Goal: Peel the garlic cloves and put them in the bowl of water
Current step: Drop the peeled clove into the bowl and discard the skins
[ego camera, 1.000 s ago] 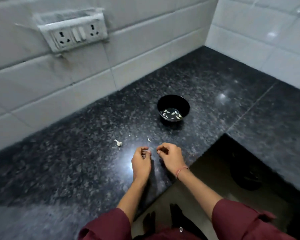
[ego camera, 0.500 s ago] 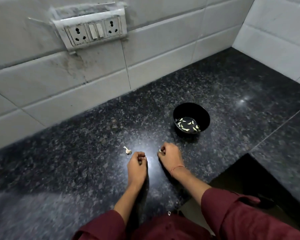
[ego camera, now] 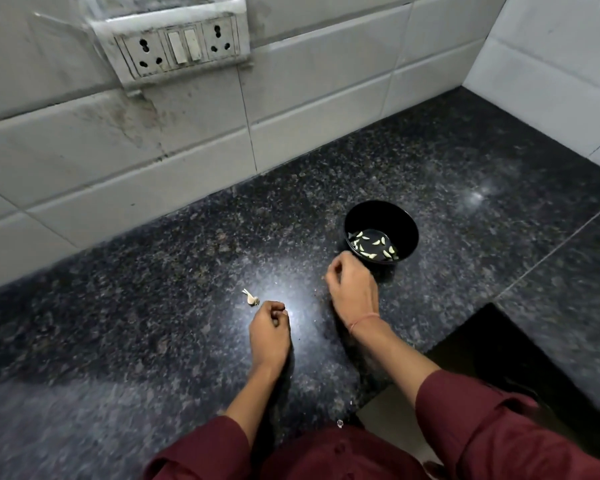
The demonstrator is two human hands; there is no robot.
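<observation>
Done: I see peeled cloves [ego camera: 371, 245] in bowl [ego camera: 397, 216].
Remaining: one garlic piece [ego camera: 252, 298] on desk [ego camera: 153, 271].
Left grip [ego camera: 269, 336], right grip [ego camera: 352, 289]: curled; contents I cannot tell.

The surface [ego camera: 153, 323] is black with lots of little grey specks. The bowl [ego camera: 406, 221] is plain black, and the garlic cloves [ego camera: 374, 244] in it are pale yellow-white. The wall tiles [ego camera: 309, 64] are white with grey smudges. The sleeves [ego camera: 482, 427] are dark red.
</observation>
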